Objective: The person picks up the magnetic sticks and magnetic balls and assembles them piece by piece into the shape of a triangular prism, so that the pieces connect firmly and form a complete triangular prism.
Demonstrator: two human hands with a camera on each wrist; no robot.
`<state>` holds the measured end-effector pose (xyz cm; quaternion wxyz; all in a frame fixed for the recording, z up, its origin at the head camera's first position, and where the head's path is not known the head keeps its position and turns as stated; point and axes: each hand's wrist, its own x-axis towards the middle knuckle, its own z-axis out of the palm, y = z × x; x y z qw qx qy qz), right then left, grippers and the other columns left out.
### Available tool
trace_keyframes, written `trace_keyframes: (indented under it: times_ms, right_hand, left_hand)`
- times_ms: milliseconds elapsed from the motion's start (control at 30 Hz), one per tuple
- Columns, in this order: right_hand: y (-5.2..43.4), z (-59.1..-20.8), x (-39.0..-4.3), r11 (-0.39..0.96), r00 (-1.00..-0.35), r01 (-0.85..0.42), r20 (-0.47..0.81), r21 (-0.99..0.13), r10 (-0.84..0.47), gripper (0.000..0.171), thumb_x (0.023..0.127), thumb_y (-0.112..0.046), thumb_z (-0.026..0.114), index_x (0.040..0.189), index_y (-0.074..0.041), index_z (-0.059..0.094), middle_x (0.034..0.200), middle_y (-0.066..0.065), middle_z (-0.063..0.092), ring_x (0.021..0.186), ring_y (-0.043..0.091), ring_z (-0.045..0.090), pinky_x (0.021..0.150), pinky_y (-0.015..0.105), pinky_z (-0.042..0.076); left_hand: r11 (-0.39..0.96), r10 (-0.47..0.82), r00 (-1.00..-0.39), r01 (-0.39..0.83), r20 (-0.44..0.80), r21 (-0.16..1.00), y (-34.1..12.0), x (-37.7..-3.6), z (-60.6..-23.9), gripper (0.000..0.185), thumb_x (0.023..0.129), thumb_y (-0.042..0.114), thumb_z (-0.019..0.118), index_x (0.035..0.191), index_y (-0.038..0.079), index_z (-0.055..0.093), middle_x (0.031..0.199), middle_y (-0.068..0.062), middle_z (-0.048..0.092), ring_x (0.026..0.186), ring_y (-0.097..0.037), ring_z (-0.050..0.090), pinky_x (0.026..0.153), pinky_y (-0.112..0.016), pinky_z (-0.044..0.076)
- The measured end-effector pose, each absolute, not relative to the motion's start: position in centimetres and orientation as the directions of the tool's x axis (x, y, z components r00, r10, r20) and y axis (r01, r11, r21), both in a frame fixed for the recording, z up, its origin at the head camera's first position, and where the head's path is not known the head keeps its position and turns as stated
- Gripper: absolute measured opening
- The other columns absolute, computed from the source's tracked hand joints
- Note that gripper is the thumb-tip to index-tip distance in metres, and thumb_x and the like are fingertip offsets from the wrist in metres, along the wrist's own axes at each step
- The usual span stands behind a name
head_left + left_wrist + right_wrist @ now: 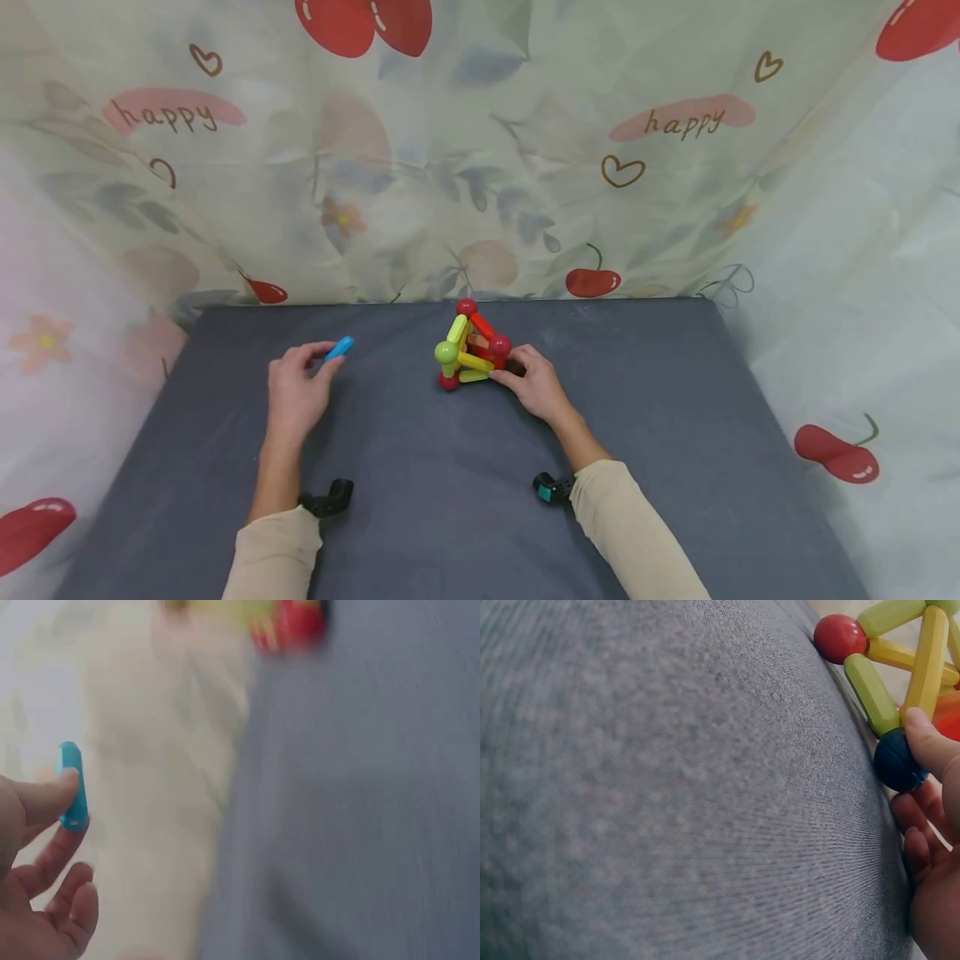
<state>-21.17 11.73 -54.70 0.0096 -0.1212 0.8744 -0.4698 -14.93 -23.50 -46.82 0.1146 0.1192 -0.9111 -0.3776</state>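
Between thumb and fingertips, my left hand (pixel 297 387) pinches a blue stick (pixel 340 347), raised at the left of the table; the left wrist view shows the same blue stick (pixel 73 787) in front of the blurred cloth. A frame built of coloured sticks and balls (pixel 472 361) stands near the table's back edge. At its right corner my right hand (pixel 536 385) holds it by a dark blue ball (pixel 898 760), the thumb lying against a yellow stick (pixel 925 664). A red ball (pixel 840 639) and a light green stick (pixel 871 691) join that corner.
A dark grey cloth (pixel 442 492) covers the table. Behind it hangs a patterned curtain (pixel 420 167) with cherries and writing, which also runs down both sides. Each wrist carries a black strap device, the left strap (pixel 330 498) and the right strap (pixel 552 488).
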Motion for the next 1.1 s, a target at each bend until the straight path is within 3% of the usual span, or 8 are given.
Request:
trace_keyframes:
  times_ms: [167, 300, 467, 733, 967, 1100]
  right_hand:
    - [11.6, -54.8, -21.1, 0.514, -0.969, -0.206, 0.099, -0.832, -0.228, 0.028, 0.091, -0.031, 0.078, 0.112, -0.013, 0.074, 0.108, 0.003, 0.064, 0.091, 0.016, 0.057, 0.079, 0.027, 0.047]
    - [11.5, -54.9, -21.1, 0.508, -0.968, -0.214, 0.109, -0.835, -0.228, 0.027, 0.091, -0.030, 0.078, 0.112, -0.013, 0.074, 0.108, 0.003, 0.064, 0.090, 0.017, 0.057, 0.078, 0.027, 0.047]
    - [11.5, -55.0, -20.8, 0.499, -0.966, -0.217, 0.111, -0.839, -0.232, 0.027, 0.092, -0.029, 0.078, 0.112, -0.013, 0.074, 0.108, 0.004, 0.064, 0.090, 0.016, 0.058, 0.078, 0.026, 0.047]
    - [11.3, -54.7, -20.9, 0.488, -0.965, -0.219, 0.113, -0.845, -0.238, 0.027, 0.092, -0.029, 0.078, 0.112, -0.012, 0.074, 0.108, 0.005, 0.064, 0.090, 0.017, 0.059, 0.079, 0.026, 0.048]
    - [11.2, -54.8, -21.0, 0.499, -0.968, -0.192, 0.079, -0.845, -0.239, 0.026, 0.093, -0.032, 0.076, 0.110, -0.013, 0.074, 0.108, 0.004, 0.064, 0.091, 0.016, 0.058, 0.079, 0.027, 0.047]
    - [11.3, -54.9, -20.9, 0.500, -0.968, -0.194, 0.082, -0.844, -0.237, 0.028, 0.093, -0.032, 0.076, 0.112, -0.013, 0.074, 0.108, 0.004, 0.064, 0.091, 0.017, 0.058, 0.078, 0.027, 0.047]
  left_hand:
    - [0.672, -0.081, -0.963, 0.137, 0.256, 0.727, -16.4, -16.6, -43.9, 0.029, 0.097, 0.030, 0.072, 0.121, 0.015, 0.073, 0.114, -0.007, 0.067, 0.109, -0.028, 0.046, 0.087, -0.039, 0.035]
    - [0.670, 0.051, -0.962, 0.232, 0.268, 0.705, -12.1, -17.6, -43.8, 0.027, 0.095, 0.030, 0.074, 0.117, 0.016, 0.075, 0.113, -0.003, 0.067, 0.110, -0.026, 0.043, 0.089, -0.042, 0.039]
    - [0.693, 0.103, -0.958, 0.261, 0.266, 0.672, -9.9, -18.0, -44.8, 0.024, 0.088, 0.025, 0.080, 0.110, 0.017, 0.077, 0.111, -0.004, 0.068, 0.111, -0.027, 0.043, 0.093, -0.047, 0.036]
    - [0.768, 0.134, -0.938, 0.301, 0.318, 0.566, -9.5, -17.9, -45.2, 0.023, 0.085, 0.023, 0.084, 0.107, 0.022, 0.078, 0.103, 0.001, 0.067, 0.108, -0.024, 0.042, 0.088, -0.044, 0.029]
    - [0.862, 0.185, -0.919, 0.323, 0.349, 0.392, -9.1, -17.8, -45.1, 0.022, 0.088, 0.023, 0.081, 0.110, 0.020, 0.079, 0.105, 0.000, 0.067, 0.106, -0.026, 0.045, 0.085, -0.044, 0.032]
    - [0.866, 0.183, -0.908, 0.330, 0.376, 0.375, -8.8, -17.8, -45.6, 0.019, 0.090, 0.024, 0.080, 0.108, 0.019, 0.079, 0.103, 0.001, 0.067, 0.104, -0.026, 0.045, 0.083, -0.043, 0.032]
